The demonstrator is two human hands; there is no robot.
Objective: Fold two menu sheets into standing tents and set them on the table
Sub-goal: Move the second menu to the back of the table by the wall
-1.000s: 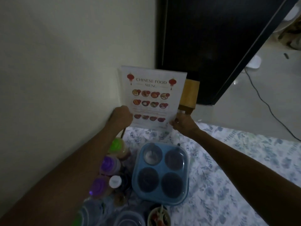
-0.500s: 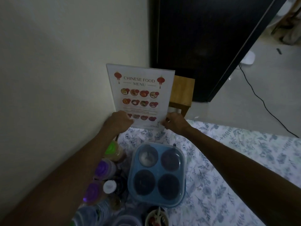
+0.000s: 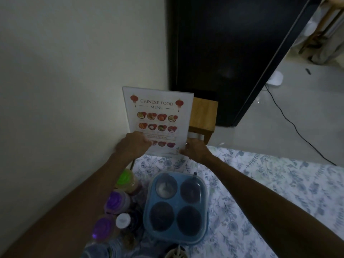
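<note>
A white menu sheet (image 3: 158,112) headed "Chinese Food Menu", with red lanterns and rows of dish pictures, stands upright at the far left corner of the table, close to the wall. My left hand (image 3: 133,145) grips its lower left edge. My right hand (image 3: 195,151) holds its lower right corner. The sheet's bottom edge sits at the floral tablecloth (image 3: 260,183). Whether a fold lies behind the sheet is hidden. No second menu sheet is in view.
A blue four-compartment container (image 3: 176,207) with a clear lid lies just in front of the menu. Jars with green and purple lids (image 3: 119,200) line the wall side. A wooden stool (image 3: 203,116) stands beyond the table, by a dark door (image 3: 232,53). A black cable (image 3: 290,120) crosses the floor.
Both hands and the menu have stayed at the far table corner; the sheet has settled slightly lower and more upright. The camera view has shifted a little.
</note>
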